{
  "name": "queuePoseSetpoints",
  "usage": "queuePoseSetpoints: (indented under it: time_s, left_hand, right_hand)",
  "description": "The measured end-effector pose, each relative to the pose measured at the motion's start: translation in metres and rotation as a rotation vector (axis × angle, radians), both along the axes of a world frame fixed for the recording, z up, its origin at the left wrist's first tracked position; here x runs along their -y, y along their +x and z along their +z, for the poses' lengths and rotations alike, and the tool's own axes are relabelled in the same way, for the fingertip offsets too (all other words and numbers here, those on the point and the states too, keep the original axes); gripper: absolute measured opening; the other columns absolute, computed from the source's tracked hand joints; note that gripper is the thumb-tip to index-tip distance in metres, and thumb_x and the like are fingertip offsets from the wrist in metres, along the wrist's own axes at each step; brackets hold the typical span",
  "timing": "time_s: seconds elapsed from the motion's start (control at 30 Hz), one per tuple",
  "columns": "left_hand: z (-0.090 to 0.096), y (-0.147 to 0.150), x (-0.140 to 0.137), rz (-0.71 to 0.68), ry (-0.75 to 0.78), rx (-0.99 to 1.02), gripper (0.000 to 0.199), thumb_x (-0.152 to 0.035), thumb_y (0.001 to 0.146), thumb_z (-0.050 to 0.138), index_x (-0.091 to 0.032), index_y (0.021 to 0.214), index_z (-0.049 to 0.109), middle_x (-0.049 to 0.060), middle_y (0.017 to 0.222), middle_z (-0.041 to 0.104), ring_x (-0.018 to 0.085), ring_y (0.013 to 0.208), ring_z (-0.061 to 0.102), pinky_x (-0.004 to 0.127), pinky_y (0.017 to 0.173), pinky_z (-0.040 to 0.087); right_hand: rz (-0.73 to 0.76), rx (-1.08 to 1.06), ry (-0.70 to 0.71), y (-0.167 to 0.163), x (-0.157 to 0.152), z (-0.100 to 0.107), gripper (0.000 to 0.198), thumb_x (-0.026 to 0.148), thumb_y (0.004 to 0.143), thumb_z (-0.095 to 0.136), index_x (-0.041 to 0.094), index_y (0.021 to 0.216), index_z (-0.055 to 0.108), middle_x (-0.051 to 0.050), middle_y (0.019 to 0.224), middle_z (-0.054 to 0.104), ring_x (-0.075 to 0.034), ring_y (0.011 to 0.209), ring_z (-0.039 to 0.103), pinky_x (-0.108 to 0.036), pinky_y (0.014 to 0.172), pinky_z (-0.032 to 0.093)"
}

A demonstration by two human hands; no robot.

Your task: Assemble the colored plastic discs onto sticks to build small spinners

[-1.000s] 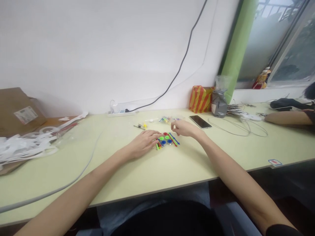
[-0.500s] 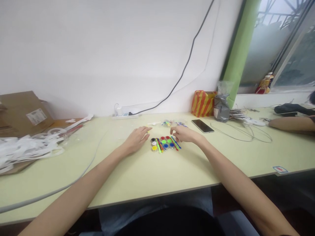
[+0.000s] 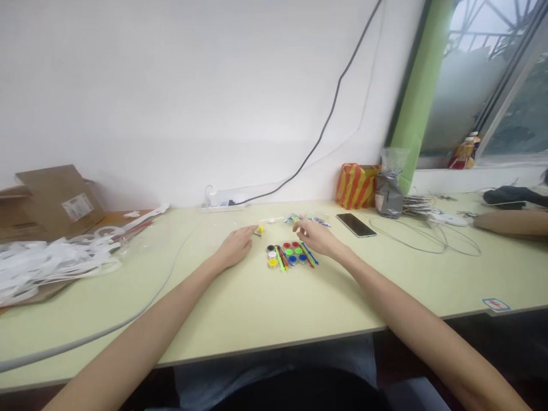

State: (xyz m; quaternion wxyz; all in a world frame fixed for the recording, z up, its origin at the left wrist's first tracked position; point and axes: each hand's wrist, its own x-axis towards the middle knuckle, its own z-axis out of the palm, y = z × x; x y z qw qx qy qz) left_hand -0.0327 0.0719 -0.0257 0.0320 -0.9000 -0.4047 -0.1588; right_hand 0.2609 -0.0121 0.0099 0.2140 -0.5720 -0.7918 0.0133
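Several small, round, multicoloured discs and thin coloured sticks lay on the pale green tabletop. At their ten o'clock, the left hand had straight, close fingers by a small yellow piece; at one o'clock, the right hand curled loosely. Whether either held anything, I couldn't tell. Light fingertip pinches probably suited such pieces best.

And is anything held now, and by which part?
It cannot be told: the left hand is at a yellow piece, hold unclear; nothing shows in the right hand.
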Motion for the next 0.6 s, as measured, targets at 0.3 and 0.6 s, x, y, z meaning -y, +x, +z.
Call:
queuePoseSetpoints:
  time_s: [0.3,0.6]
  left_hand:
    - [-0.002,0.006,0.011,0.008,0.033,0.024,0.065,-0.017,0.094,0.035,-0.012,0.157,0.022,0.016,0.153,0.043,0.029,0.141,0.041,0.048,0.115,0.036]
    - [0.004,0.010,0.018,0.056,0.137,0.149,0.054,-0.011,0.091,0.037,-0.015,0.145,0.039,0.017,0.137,0.053,0.030,0.128,0.051,0.048,0.107,0.042]
  right_hand:
    - [-0.043,0.053,-0.062,-0.078,-0.082,-0.003,0.036,0.030,0.099,0.048,0.016,0.130,0.059,-0.017,0.128,0.066,-0.027,0.119,0.061,-0.032,0.093,0.045]
    - [-0.001,-0.098,-0.258,-0.099,-0.125,0.010,0.015,0.012,0.084,0.060,0.013,0.099,0.059,-0.013,0.089,0.075,-0.017,0.076,0.069,-0.022,0.067,0.047]
